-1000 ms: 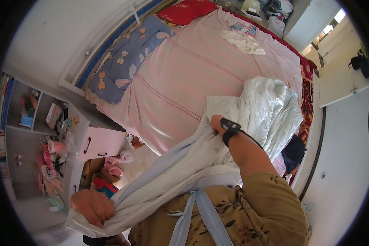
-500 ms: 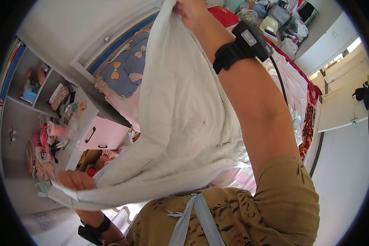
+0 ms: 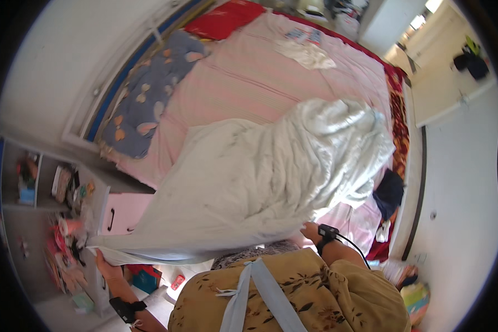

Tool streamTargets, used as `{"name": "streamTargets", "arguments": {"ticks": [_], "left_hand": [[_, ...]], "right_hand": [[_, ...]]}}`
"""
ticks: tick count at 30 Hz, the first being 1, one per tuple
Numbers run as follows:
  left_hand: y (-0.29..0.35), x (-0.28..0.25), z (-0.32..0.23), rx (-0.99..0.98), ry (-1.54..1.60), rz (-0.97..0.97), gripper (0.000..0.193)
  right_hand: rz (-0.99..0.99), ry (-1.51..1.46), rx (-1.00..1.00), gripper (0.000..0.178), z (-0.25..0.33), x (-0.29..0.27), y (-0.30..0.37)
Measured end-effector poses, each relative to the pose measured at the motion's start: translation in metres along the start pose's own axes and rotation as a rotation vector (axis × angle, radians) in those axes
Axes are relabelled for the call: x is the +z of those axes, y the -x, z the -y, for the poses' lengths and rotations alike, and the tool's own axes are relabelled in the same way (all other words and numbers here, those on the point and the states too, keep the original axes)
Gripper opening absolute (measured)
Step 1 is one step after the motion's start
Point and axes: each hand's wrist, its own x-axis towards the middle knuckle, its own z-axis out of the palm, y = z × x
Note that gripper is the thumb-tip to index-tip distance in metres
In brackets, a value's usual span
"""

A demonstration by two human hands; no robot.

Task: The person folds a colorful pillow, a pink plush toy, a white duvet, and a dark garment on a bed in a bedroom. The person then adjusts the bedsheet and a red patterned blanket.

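Pinching the white quilt (image 3: pixel 227 177), partly over the bed (image 3: pixel 216 91), in the left hand (image 3: pixel 109 269), with the right hand (image 3: pixel 311 231) at its near edge, grip unclear, risking snags on the pink drawer (image 3: pixel 124 213) if dragged low.

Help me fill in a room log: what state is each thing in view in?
White quilt, spread out toward the left, bunched toward the right.
Left hand, gripping the quilt's left end.
Right hand, at the quilt's near edge; grip unclear.
Pink sheet, spread, wrinkled.
Blue patterned bedding, rumpled.
Red pillow, lying flat.
Cream cloth, crumpled.
Dark cloth, bunched.
Pink cabinet front, appears shut.
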Motion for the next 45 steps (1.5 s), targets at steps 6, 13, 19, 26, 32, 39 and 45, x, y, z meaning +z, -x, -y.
{"name": "streamTargets", "arguments": {"ticks": [6, 13, 19, 26, 32, 39, 45], "left_hand": [[0.004, 0.145, -0.091, 0.083, 0.014, 0.044, 0.049], [0.026, 0.222, -0.192, 0.413, 0.082, 0.010, 0.047], [0.040, 0.243, -0.239, 0.472, 0.067, -0.039, 0.046], [0.024, 0.221, -0.244, 0.502, -0.002, -0.058, 0.047], [-0.044, 0.131, -0.213, 0.589, -0.221, -0.116, 0.048], [-0.089, 0.047, -0.211, 0.750, -0.529, -0.233, 0.048], [-0.091, 0.002, -0.220, 0.837, -0.731, -0.292, 0.049]], "right_hand": [[-0.039, -0.359, 0.302, 0.033, -0.075, 0.051, 0.025], [-0.392, -1.471, 0.667, 0.060, -0.004, -0.035, -0.021], [-0.496, -0.774, 0.804, 0.089, 0.000, -0.066, -0.025], [-0.701, -1.005, 0.671, 0.074, -0.053, -0.096, -0.048], [-0.834, -0.905, 0.697, 0.040, -0.117, -0.137, -0.002], [-0.656, -0.720, 0.273, 0.038, -0.102, -0.160, -0.049], [-0.449, -0.556, 0.263, 0.040, -0.087, -0.160, -0.102]]}}
